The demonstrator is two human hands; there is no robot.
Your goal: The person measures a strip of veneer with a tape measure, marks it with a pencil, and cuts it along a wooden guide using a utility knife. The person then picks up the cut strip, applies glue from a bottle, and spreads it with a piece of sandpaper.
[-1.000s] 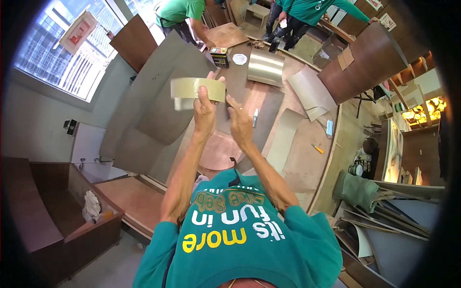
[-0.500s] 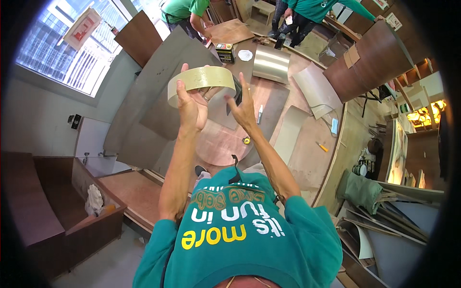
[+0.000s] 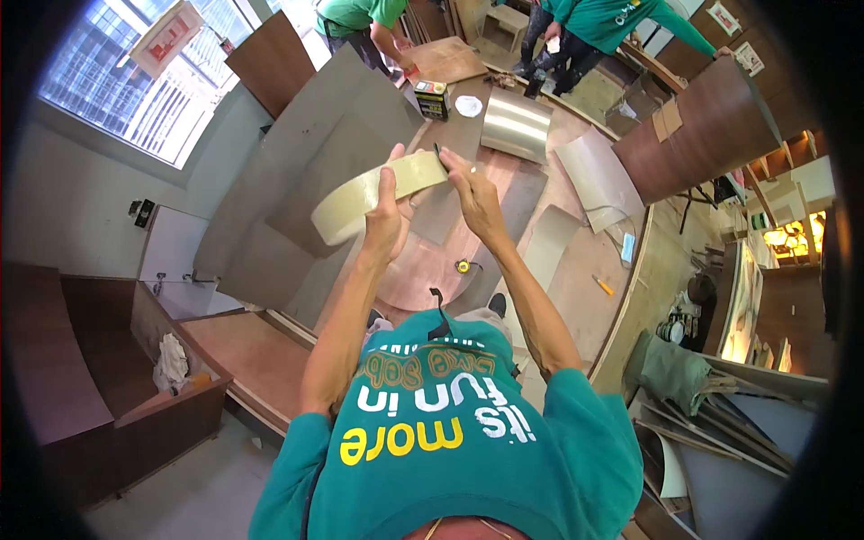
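My left hand [image 3: 387, 216] is closed on a wide cream-coloured ring [image 3: 351, 202], its thumb on the outside and its fingers partly hidden inside. The ring is tilted, lower at its left end. At its right end my right hand [image 3: 479, 198] is closed on a thin dark flat piece [image 3: 438, 155], whose edge meets the ring's rim; its kind cannot be made out. Under my hands lies a wide wooden work surface [image 3: 423, 286]. A yellow tape measure [image 3: 463, 266] lies on it, below the ring.
Dark sheets [image 3: 297, 198] cover the left. A black-and-yellow tin [image 3: 433, 100], white dish [image 3: 468, 106], shiny metal sheet [image 3: 517, 124] and curved brown panel [image 3: 693, 130] stand or lie farther off. An orange-handled tool [image 3: 603, 285] lies right. Two people work at the far side.
The ring has tipped, its left end dropping. My right hand has come in from beside the ring, bringing the dark flat piece to its right end. Its fingers have closed.
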